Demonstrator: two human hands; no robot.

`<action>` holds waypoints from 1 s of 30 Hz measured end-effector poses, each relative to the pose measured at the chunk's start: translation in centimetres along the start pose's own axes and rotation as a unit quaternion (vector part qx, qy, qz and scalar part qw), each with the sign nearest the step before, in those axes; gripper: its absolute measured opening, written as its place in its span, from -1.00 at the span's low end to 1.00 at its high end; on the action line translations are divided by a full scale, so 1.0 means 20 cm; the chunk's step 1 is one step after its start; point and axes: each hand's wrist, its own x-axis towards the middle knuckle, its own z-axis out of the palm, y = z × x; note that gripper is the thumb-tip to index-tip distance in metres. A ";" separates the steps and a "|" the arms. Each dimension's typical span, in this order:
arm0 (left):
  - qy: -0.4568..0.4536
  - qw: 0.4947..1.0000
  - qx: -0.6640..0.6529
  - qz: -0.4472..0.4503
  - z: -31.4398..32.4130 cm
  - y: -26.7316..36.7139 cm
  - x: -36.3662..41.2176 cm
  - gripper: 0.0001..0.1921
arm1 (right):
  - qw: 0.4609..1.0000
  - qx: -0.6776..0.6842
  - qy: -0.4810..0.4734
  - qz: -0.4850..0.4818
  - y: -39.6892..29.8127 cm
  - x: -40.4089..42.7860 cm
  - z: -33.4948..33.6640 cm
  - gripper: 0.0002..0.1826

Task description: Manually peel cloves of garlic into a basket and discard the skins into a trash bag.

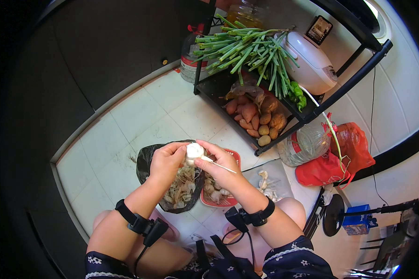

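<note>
Between my two hands is a white garlic bulb (194,153), its thin dry stalk pointing down to the right. My left hand (166,158) pinches the bulb from the left with thumb and fingers. From the right, my right hand (221,164) grips it near the base of the stalk. Below them a black plastic bag (146,157) stands open, holding dry garlic skins (181,191). Beside it sits a red plastic basket (235,157) with more garlic bulbs (214,193), partly hidden by my right hand. Separated garlic cloves (268,188) lie on a grey sheet (282,174) to the right.
A black shelf rack (227,139) holds sweet potatoes (246,111), potatoes (264,130), green onions (244,45), green peppers (296,94) and a white rice cooker (310,59). Right of it stand a clear plastic jug (302,146) and red bags (352,143). Dark cabinets (73,62) line the left.
</note>
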 end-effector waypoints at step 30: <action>-0.203 0.955 -0.127 -0.173 0.06 0.00 -0.05 -0.41 | 0.991 -0.106 0.085 0.014 0.02 0.00 0.04 -0.71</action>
